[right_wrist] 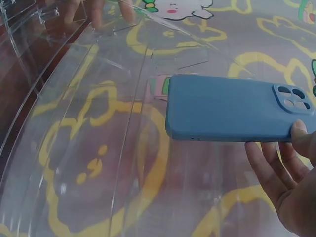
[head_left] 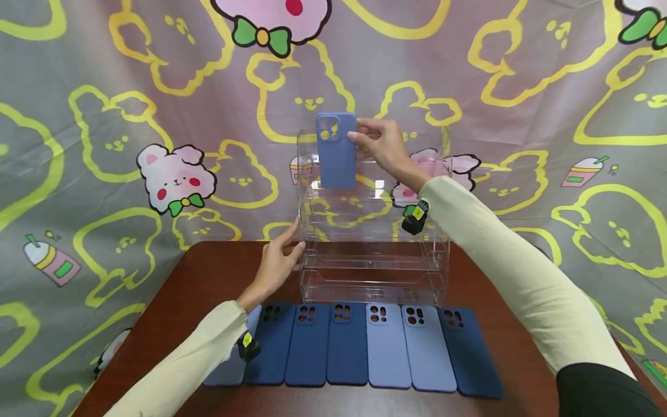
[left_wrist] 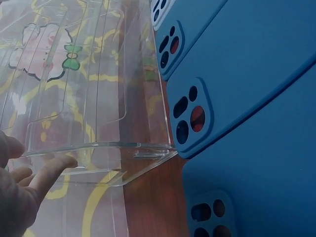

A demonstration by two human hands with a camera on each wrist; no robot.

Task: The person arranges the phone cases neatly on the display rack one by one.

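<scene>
My right hand (head_left: 383,145) pinches a light blue phone case (head_left: 337,159) by its right edge, near the camera cutouts. The case is upright at the top left of a clear acrylic tiered rack (head_left: 372,260), overlapping its upper tier in the head view. In the right wrist view the thumb lies on the back of the case (right_wrist: 227,108) and the other fingers are behind its edge. My left hand (head_left: 278,258) touches the rack's left side with fingers extended, lower down. The left wrist view shows those fingers (left_wrist: 54,170) at the rack's clear side panel.
On the brown table (head_left: 198,278), a row of several phone cases (head_left: 347,347) in dark and light blue lies flat before the rack. The left forearm partly covers the leftmost light case (head_left: 226,370). A patterned cloth (head_left: 234,98) hangs behind the table.
</scene>
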